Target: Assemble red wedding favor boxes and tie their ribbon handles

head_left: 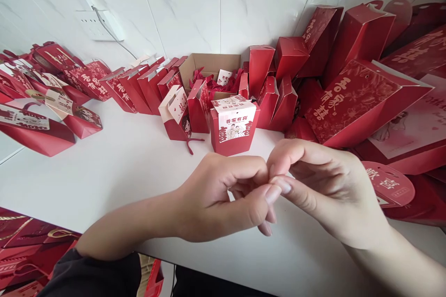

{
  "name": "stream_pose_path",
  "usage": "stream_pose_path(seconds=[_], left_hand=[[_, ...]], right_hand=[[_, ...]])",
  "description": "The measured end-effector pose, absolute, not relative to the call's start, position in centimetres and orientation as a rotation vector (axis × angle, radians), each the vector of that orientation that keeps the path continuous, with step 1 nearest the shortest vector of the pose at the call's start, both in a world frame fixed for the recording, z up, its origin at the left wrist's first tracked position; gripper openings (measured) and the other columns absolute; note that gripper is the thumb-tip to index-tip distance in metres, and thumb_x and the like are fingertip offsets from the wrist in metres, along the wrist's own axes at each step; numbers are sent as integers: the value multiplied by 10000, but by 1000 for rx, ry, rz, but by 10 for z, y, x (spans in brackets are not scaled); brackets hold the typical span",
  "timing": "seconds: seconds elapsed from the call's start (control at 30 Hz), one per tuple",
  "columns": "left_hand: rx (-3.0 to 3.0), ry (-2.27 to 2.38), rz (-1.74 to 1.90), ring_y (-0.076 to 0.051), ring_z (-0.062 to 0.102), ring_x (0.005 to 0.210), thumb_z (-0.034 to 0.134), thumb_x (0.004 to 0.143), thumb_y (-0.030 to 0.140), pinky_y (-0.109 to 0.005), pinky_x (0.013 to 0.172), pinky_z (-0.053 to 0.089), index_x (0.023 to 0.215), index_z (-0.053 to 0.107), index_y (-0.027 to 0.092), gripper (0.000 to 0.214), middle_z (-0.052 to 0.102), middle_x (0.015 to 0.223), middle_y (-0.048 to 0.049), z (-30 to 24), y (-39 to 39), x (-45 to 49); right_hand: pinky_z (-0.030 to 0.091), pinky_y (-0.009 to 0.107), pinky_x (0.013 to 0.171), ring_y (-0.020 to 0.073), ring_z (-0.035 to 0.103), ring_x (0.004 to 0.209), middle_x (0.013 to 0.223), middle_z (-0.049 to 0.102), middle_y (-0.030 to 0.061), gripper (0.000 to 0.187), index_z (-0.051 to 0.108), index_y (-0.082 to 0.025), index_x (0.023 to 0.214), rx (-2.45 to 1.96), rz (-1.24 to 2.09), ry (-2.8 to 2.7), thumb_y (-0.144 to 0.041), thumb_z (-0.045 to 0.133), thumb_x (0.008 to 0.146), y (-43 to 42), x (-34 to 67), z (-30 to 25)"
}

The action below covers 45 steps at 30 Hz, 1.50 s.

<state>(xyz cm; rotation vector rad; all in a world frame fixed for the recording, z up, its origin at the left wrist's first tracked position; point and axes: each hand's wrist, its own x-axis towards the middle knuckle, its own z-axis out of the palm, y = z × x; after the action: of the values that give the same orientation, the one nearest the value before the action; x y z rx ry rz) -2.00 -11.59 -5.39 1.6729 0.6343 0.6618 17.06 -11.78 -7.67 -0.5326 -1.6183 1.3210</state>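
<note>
My left hand [223, 195] and my right hand [324, 185] meet above the white table [121, 167], fingertips pressed together in a pinch. Whatever lies between the fingertips is too small or hidden to name. Just beyond the hands stands a small red gift box [234, 125] with a white printed top. Beside it, to the left, leans a red box with a white flap [177, 116] and a red ribbon trailing onto the table.
An open cardboard carton [209, 67] with red ribbons sits at the back by the wall. Several red boxes line the back left [139, 86], more lie at far left [52, 116]. Larger red bags [351, 97] pile up on the right. A wall socket [99, 23] is above.
</note>
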Motion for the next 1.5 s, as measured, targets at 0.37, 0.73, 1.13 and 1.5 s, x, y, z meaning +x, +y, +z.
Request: stream_pose_path(seconds=[0.37,0.73,1.13,1.5], left_hand=[[1660,716,670,-148,698,597,516,931,246,-242,536,576,736,529,142,222,657,692,-28,-57,-119,-19],[1688,720,630,-145,682,666,488,957,281,-275,617,573,809,569,132,225,678,724,-42,-53,-118,-21],[1645,721,622,-157,702,683,506,942,256,-272,615,585,855,581,126,173,682,749,-45,-53,-117,-22],[1541,644,616,-169,718,723,413,994,290,-274,659,594,883,597,135,264,684,829,-70,-55,-115,-25]], right_hand=[[502,263,626,134,637,687,758,677,13,193,646,-189,860,-596,844,-1775,-19,689,779,-118,167,-79],[506,265,618,141,648,690,750,690,17,227,635,-188,842,-601,775,-1802,14,683,751,-118,168,-80],[509,279,604,151,649,665,763,690,19,196,651,-206,840,-644,777,-1778,-34,709,766,-118,167,-81],[520,268,587,125,621,589,713,661,0,142,662,-192,847,-663,982,-1687,-77,729,796,-116,170,-76]])
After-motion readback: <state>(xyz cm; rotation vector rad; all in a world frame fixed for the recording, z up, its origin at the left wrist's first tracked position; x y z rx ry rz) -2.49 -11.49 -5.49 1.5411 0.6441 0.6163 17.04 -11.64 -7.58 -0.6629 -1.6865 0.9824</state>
